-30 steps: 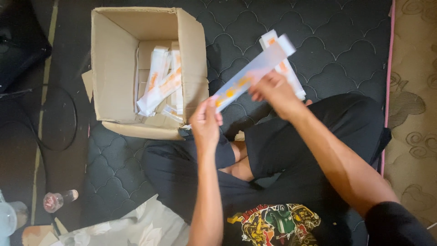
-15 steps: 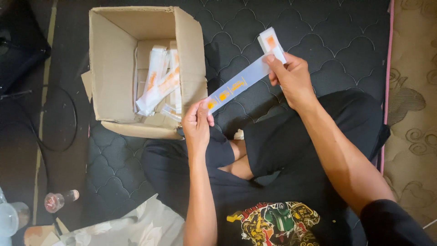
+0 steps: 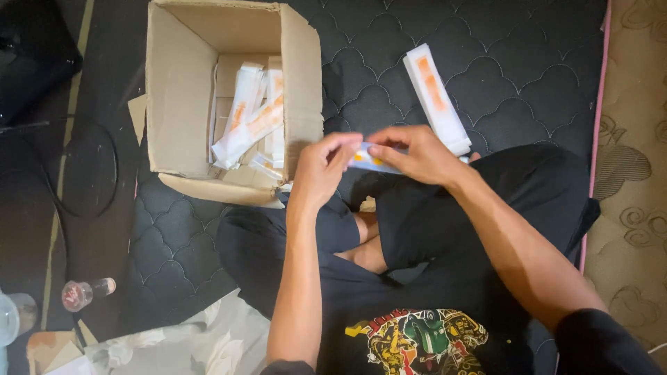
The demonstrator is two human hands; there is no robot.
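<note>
Dark quilted mattress (image 3: 528, 76) beside patterned beige carpet (image 3: 636, 173).

Views: one only, so nothing is shared between views.
Position: worn on the head of the seated person.
Direction: straight down over lap and crossed legs, onto the dark quilted mat (image 3: 528, 76).
Nearness: close; forearms fill the lower frame.
Frame edges: cardboard box (image 3: 174, 104) at top left, patterned carpet (image 3: 636, 208) at right.
</note>
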